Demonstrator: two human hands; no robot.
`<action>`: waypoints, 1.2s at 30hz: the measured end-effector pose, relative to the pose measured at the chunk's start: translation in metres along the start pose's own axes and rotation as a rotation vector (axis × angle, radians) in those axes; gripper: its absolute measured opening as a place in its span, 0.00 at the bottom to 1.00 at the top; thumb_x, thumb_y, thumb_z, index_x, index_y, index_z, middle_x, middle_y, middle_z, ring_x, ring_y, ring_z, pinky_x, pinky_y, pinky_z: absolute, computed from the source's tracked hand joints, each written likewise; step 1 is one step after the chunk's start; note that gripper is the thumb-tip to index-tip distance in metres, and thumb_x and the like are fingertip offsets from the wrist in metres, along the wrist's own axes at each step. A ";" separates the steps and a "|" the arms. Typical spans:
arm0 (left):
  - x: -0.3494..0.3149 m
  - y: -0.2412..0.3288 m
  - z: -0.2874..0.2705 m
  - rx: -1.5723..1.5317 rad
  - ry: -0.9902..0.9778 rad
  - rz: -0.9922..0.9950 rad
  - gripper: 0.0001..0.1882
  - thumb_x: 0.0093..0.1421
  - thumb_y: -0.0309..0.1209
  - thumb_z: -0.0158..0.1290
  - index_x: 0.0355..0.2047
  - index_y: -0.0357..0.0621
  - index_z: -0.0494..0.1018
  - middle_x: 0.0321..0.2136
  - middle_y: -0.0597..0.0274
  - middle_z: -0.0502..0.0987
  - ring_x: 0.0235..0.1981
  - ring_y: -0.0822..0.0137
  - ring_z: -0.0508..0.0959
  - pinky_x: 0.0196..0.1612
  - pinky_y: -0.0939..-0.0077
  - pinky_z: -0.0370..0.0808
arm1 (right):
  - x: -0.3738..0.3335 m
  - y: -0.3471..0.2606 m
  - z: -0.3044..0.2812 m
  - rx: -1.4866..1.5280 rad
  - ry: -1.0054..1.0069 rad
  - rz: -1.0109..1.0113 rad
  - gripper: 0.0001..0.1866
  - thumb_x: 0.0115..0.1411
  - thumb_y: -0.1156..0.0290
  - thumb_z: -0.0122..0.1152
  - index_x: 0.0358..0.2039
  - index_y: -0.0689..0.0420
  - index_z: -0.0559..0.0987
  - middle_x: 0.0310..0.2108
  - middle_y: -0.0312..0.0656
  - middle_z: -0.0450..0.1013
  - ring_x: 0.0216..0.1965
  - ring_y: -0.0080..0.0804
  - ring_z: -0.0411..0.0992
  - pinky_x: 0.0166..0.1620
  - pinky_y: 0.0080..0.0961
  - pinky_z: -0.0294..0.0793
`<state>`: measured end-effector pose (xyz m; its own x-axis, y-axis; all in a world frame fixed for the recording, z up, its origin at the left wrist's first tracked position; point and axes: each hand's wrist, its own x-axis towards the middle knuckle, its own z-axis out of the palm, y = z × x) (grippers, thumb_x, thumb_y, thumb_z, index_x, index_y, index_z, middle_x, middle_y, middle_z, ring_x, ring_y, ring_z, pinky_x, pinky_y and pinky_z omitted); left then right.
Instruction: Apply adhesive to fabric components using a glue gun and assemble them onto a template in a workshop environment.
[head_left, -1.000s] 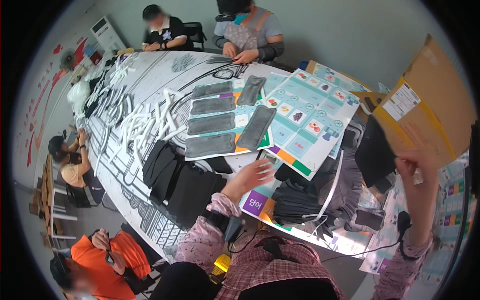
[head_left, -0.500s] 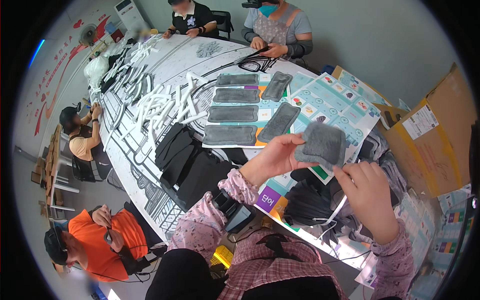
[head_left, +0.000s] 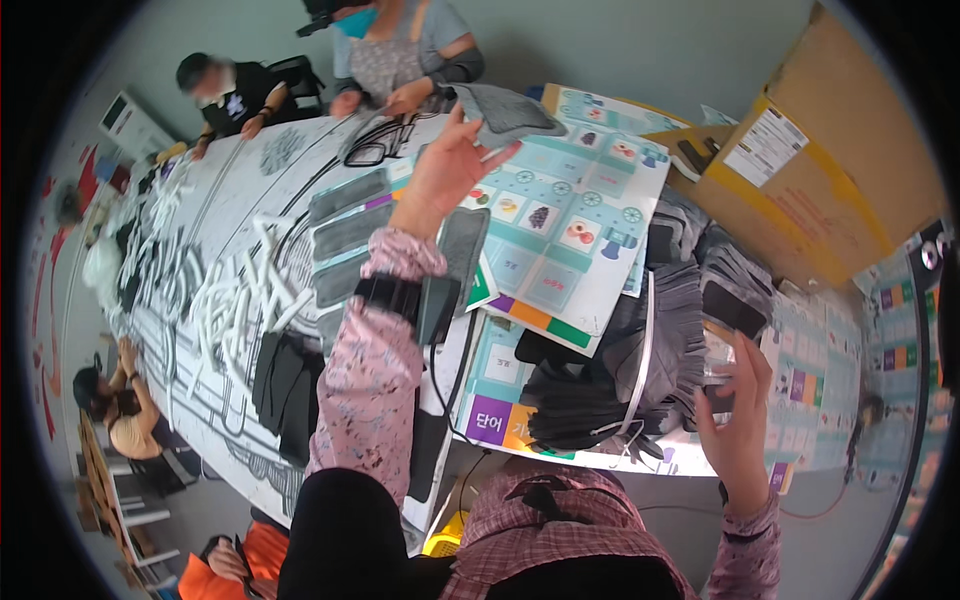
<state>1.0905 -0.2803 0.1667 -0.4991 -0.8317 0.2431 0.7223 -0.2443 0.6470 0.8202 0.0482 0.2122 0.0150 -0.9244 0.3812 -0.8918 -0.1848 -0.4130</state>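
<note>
My left hand (head_left: 448,172) reaches to the far side of the table, gripping a grey plush pad (head_left: 512,112) with stitched edges by its near left side. Beneath that forearm lie several similar grey pads (head_left: 345,232) in rows, partly hidden by my hand and sleeve. My right hand (head_left: 740,425) is nearer to me on the right, thumb and fingers apart with nothing between them. It hovers at the right side of a stacked bundle of dark grey fabric pieces (head_left: 670,340), tied with a white strap (head_left: 645,350). Whether its fingertips touch the pieces I cannot tell.
Printed card sheets (head_left: 590,270) cover the table's right part. A cardboard box (head_left: 800,170) stands at the far right. White strips (head_left: 235,300) and black fabric (head_left: 285,385) lie leftward. Co-workers sit around the table, one (head_left: 400,60) close to my left hand.
My left hand has carried the grey pad forward and away from me. My right hand has let go of the pad and dropped toward the bundle. The view has turned right.
</note>
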 end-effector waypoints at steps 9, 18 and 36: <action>0.039 -0.102 -0.172 0.977 0.133 -0.083 0.15 0.56 0.33 0.51 0.42 0.39 0.69 0.32 0.55 0.72 0.31 0.58 0.75 0.35 0.64 0.74 | -0.084 0.028 -0.018 -0.081 -0.060 0.488 0.35 0.48 0.84 0.57 0.58 0.58 0.59 0.53 0.48 0.59 0.36 0.31 0.70 0.34 0.23 0.71; 0.044 -0.133 -0.204 1.389 0.844 -0.237 0.17 0.43 0.35 0.62 0.24 0.31 0.72 0.15 0.62 0.73 0.13 0.71 0.72 0.14 0.76 0.63 | -0.089 0.036 -0.021 -0.071 -0.039 0.492 0.32 0.48 0.85 0.56 0.56 0.57 0.63 0.51 0.46 0.61 0.34 0.31 0.70 0.33 0.22 0.71; 0.015 -0.104 -0.130 1.461 0.780 -0.315 0.22 0.42 0.29 0.62 0.35 0.29 0.68 0.24 0.58 0.78 0.23 0.67 0.81 0.27 0.77 0.74 | -0.096 0.053 -0.036 -0.094 -0.038 0.460 0.29 0.49 0.84 0.56 0.54 0.57 0.64 0.50 0.46 0.62 0.34 0.32 0.70 0.32 0.24 0.72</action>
<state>1.0699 -0.3315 0.0090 0.1346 -0.9839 -0.1179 -0.5926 -0.1753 0.7862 0.7548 0.1390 0.1838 -0.3767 -0.9149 0.1448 -0.8466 0.2766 -0.4547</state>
